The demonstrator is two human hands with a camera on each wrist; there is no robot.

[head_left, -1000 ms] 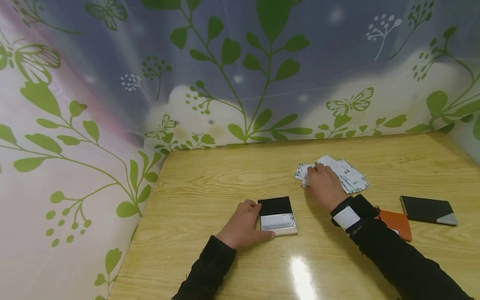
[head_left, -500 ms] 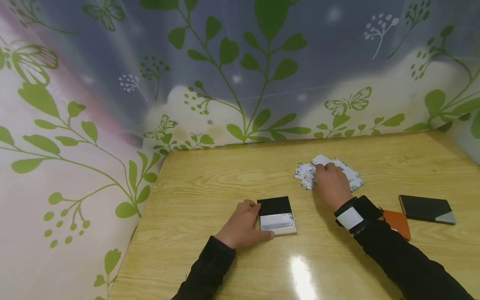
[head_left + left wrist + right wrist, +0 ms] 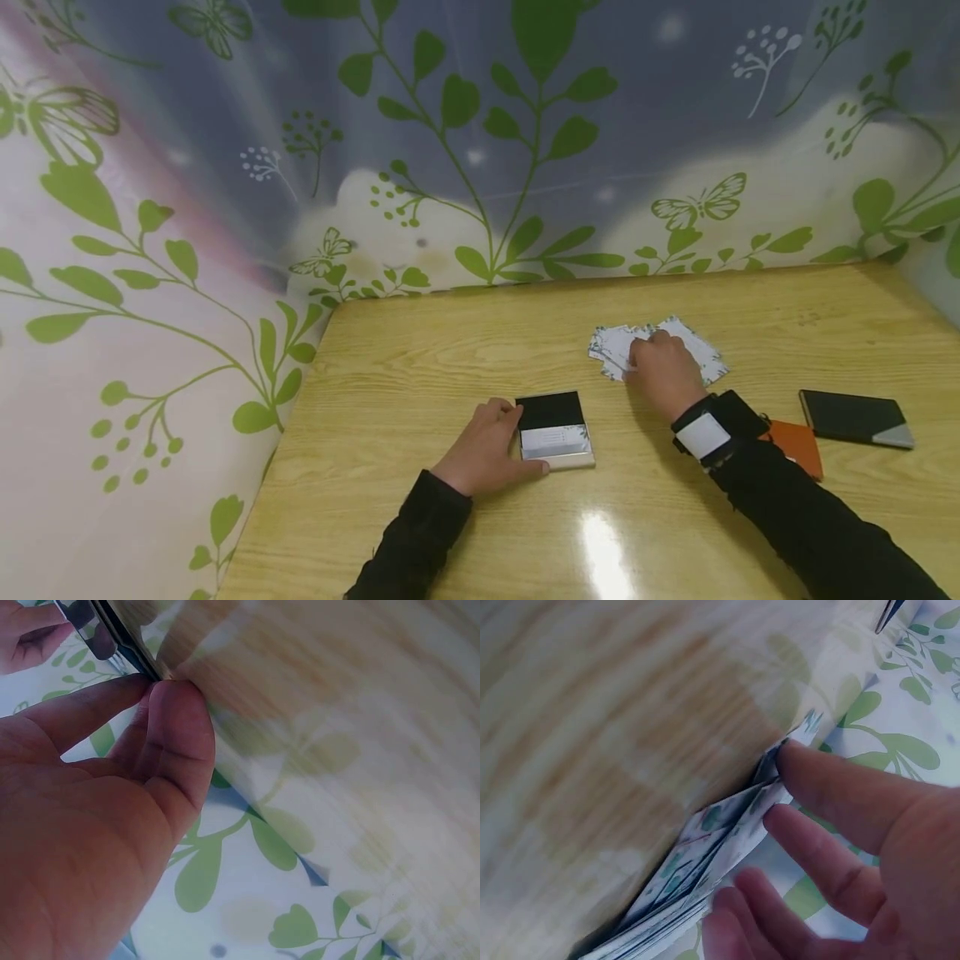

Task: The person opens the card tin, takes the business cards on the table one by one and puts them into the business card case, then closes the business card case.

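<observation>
A business card case lies opened flat on the table, its black lid raised toward the far side and white cards behind a silver edge. My left hand holds it at its left side, thumb at the near corner and fingertips by the lid; the left wrist view shows thumb and fingers meeting at its edge. Behind and to the right, several white cards with green leaf prints lie in an overlapping spread. My right hand rests on them. In the right wrist view its fingertips touch the card faces, spread apart.
At the right lies a black case with a silver corner. An orange flat item beside it is partly covered by my right sleeve. Leaf-patterned cloth rises along the table's far and left sides.
My right hand has moved slightly right over the cards. A card that stuck out at the far side of the spread has been drawn in toward the hand. My left hand stays still.
</observation>
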